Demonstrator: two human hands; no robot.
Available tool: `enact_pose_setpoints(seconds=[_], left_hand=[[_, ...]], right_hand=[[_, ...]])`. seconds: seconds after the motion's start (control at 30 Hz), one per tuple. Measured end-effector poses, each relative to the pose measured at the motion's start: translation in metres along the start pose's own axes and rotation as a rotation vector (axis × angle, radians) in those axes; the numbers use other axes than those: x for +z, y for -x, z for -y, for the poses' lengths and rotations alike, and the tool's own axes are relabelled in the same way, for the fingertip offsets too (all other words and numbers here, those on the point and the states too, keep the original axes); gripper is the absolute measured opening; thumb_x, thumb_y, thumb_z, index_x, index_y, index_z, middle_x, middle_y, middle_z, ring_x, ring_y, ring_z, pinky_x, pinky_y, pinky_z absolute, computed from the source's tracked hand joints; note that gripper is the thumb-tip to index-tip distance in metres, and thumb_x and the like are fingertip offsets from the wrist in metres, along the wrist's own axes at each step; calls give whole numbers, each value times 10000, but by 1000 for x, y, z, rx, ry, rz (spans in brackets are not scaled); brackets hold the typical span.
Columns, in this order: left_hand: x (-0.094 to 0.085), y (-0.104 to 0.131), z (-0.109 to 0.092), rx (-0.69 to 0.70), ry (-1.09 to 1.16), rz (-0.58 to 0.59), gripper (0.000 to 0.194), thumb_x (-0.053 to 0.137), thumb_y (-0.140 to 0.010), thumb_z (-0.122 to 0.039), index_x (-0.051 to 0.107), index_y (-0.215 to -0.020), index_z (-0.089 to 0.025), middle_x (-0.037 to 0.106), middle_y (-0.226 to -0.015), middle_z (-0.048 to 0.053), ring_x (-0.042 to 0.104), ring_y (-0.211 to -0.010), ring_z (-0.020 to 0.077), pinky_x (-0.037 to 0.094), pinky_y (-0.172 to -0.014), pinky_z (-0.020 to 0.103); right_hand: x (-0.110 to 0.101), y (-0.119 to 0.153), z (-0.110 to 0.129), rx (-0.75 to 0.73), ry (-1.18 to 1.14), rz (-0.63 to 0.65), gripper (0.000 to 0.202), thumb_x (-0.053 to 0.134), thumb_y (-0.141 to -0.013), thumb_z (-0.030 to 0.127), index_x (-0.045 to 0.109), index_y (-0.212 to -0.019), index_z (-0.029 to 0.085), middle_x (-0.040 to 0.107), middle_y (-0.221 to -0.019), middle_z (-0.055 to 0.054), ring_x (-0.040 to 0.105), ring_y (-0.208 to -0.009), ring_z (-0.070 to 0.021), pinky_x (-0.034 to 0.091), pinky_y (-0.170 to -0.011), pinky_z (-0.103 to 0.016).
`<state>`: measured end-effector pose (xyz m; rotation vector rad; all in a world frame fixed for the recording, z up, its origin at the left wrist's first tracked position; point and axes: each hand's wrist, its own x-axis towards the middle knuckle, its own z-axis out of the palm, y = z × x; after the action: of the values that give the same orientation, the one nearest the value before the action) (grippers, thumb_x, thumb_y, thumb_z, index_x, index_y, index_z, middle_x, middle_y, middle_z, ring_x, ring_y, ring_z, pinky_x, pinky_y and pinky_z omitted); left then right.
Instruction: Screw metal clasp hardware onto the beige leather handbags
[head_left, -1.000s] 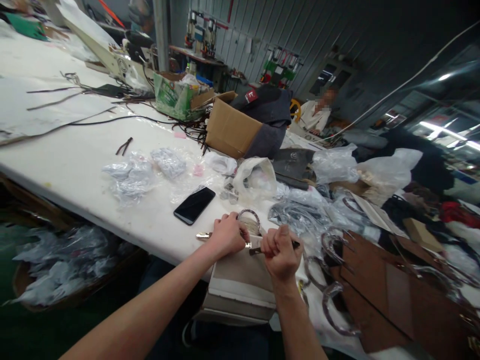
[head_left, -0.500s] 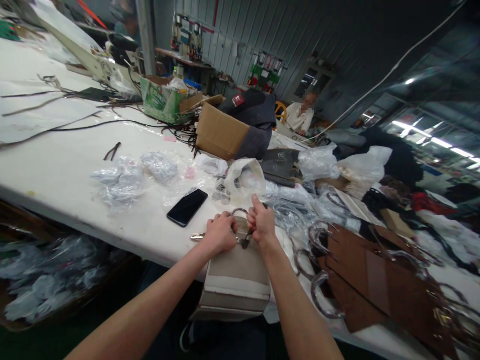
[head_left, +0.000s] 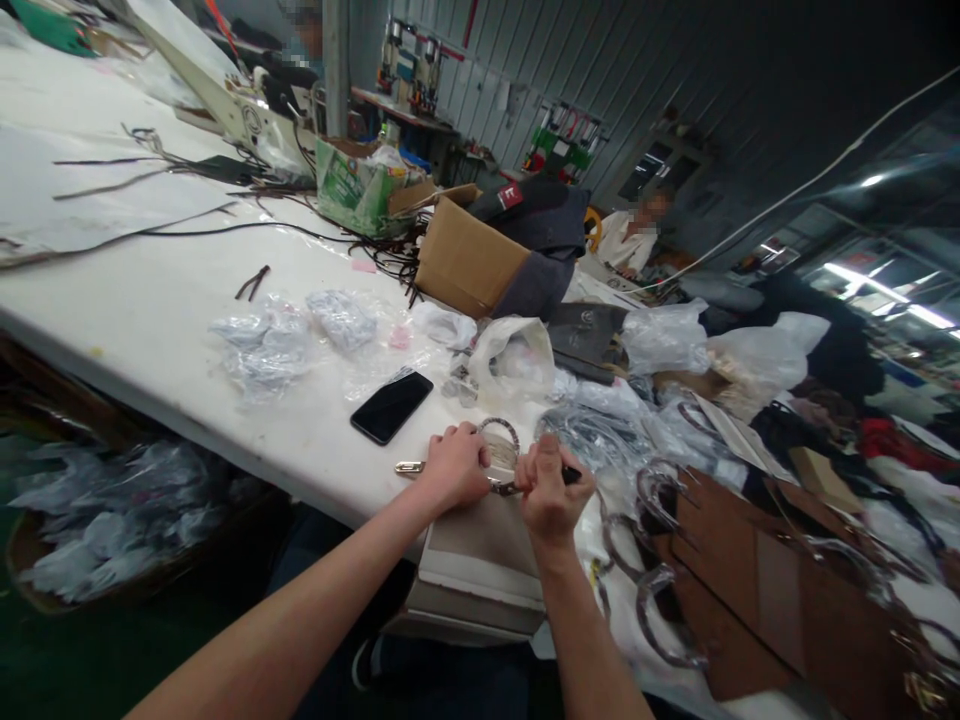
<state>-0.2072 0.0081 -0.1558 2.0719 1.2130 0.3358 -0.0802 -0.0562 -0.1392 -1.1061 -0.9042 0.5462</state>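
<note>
A beige handbag (head_left: 480, 545) lies at the table's front edge, its lower end jutting over the edge towards me. My left hand (head_left: 459, 468) is closed at the bag's top, fingers curled by the base of a ring-shaped handle (head_left: 504, 430). To its left, a shiny metal piece (head_left: 409, 467) pokes out; its kind is unclear. My right hand (head_left: 553, 490) forms a fist around a tool with a dark handle (head_left: 572, 476), whose end shows on the right. The tool's working end is hidden. A second dark, curved handle (head_left: 508, 489) passes between my hands.
A black phone (head_left: 391, 407) and crumpled plastic bags (head_left: 266, 345) lie to the left. Behind stand a cardboard box (head_left: 469, 260) and a green carton (head_left: 352, 190). Brown handbags (head_left: 750, 590) crowd the right side. A person in a light shirt (head_left: 626, 240) sits farther back.
My right hand has moved right and turned over, so the dark handle now points right. My left hand stays at the bag's top. The whole view has shifted slightly.
</note>
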Motion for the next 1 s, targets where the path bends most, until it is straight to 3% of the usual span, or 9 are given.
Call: enact_pose_setpoints(seconds=[0.27,0.5,0.6,0.73,0.87,1.0], left_hand=[[-1,1,0,21,5,4,189,724,-778,-172,729,-949,-252,663,-1293,69,607,-1209,328,508,-1030,497],[5,0,3,26,9,-31,164,719,-763,-147,730,-896,-242,676,-1295,72,631,-1204,328,509,-1027,504],[5,0,4,28,0,-35,165,719,-764,-150,735,-898,-243,683,-1286,72,640,-1192,334,511,-1022,501],[5,0,3,7,-2,-19,166,727,-754,-155,733,-891,-248,684,-1279,62,646,-1185,339,518,-1017,495],[5,2,4,13,18,-19,172,749,-746,-166,732,-896,-249,682,-1285,55,648,-1200,337,510,-1050,486],[4,-1,6,19,15,-4,161,762,-759,-188,727,-905,-248,681,-1282,50,654,-1191,331,517,-1035,471]], right_hand=[[10,0,4,22,-55,-43,612,790,-993,510,406,-609,229,319,-523,88,309,-414,-72,253,-402,-253],[7,-59,2,390,-65,-41,733,822,-877,689,286,-606,269,242,-474,131,192,-358,-48,148,-313,-224],[9,-78,-1,471,-71,-84,721,793,-912,663,254,-631,274,225,-463,140,171,-353,-48,148,-300,-208],[19,-81,-6,586,-25,-12,691,778,-947,611,271,-625,269,236,-457,132,189,-349,-48,146,-304,-201],[25,-59,-3,450,30,22,658,802,-922,611,334,-615,265,282,-468,115,237,-348,-59,147,-315,-230],[16,-8,-2,143,111,-114,622,733,-980,636,380,-627,265,332,-480,84,310,-383,-87,230,-367,-268]])
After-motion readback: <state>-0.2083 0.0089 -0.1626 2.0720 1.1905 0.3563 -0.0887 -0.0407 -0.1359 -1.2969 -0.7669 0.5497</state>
